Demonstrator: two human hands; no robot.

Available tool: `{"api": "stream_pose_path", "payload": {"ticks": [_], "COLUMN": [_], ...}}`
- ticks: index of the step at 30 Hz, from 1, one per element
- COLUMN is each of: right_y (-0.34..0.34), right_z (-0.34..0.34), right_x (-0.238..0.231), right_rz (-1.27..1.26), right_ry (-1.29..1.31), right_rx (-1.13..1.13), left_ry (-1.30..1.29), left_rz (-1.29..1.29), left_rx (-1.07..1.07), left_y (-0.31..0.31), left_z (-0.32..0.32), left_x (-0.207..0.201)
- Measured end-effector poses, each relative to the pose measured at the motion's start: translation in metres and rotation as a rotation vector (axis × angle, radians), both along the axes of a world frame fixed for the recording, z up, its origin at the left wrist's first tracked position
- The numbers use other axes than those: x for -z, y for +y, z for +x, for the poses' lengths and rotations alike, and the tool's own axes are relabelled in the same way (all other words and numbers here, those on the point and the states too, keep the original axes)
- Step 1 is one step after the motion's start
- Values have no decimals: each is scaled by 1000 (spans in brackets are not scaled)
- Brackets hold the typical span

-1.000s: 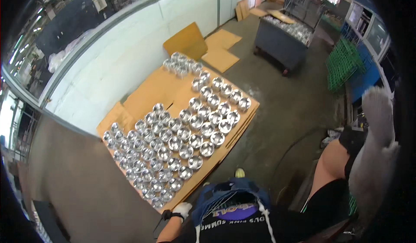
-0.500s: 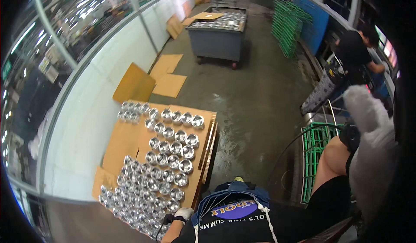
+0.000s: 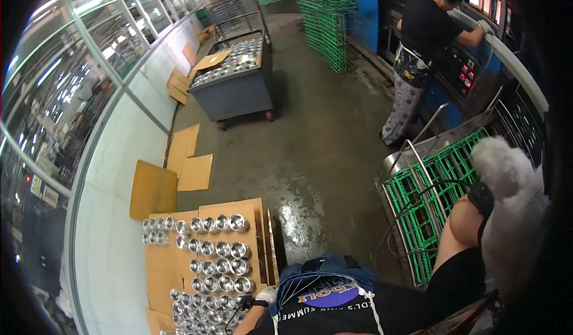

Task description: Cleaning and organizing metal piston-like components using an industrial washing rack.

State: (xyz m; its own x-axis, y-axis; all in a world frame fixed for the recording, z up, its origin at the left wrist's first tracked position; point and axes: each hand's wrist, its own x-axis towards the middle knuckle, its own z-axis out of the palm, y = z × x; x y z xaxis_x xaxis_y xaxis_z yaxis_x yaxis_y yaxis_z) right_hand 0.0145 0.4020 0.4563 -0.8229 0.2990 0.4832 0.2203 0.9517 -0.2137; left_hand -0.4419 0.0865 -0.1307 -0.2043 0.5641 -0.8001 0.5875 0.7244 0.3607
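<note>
My left hand (image 3: 267, 295), in a white glove, is low beside the right edge of a cardboard-covered stack, next to rows of shiny metal cups (image 3: 239, 267). Its fingers are partly hidden by my wrist and shirt, and I cannot make out anything in it. A dark cable hangs by that wrist. My right hand (image 3: 507, 180) is raised close to the camera on the right, also in white, fuzzy material. It looks blurred, so its fingers cannot be told apart. Below its arm lies a green wire rack (image 3: 412, 197) on a metal-framed stand.
A grey wheeled bin (image 3: 233, 93) full of metal cups stands ahead. Cardboard sheets (image 3: 196, 172) lie on the floor by the white wall (image 3: 107, 215). Green racks (image 3: 325, 30) lean at the back. A co-worker (image 3: 418, 42) stands at a machine on the right. The floor is wet.
My view has turned to the right, so the bin and the cup stack have shifted left and the co-worker and green rack show more fully. Both hands keep about the same place.
</note>
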Motion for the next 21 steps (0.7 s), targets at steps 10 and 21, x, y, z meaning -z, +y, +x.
{"api": "stream_pose_path", "payload": {"ticks": [10,21], "right_y": [-12,140], "right_z": [-18,-216], "right_x": [10,-43], "right_rz": [926,462], "right_ry": [-577,268], "right_rx": [1206,324], "left_ry": [-8,182], "left_rz": [-98,-82], "left_rx": [177,345], "left_y": [109,322], "left_z": [-68,-190], "left_x": [7,-48]}}
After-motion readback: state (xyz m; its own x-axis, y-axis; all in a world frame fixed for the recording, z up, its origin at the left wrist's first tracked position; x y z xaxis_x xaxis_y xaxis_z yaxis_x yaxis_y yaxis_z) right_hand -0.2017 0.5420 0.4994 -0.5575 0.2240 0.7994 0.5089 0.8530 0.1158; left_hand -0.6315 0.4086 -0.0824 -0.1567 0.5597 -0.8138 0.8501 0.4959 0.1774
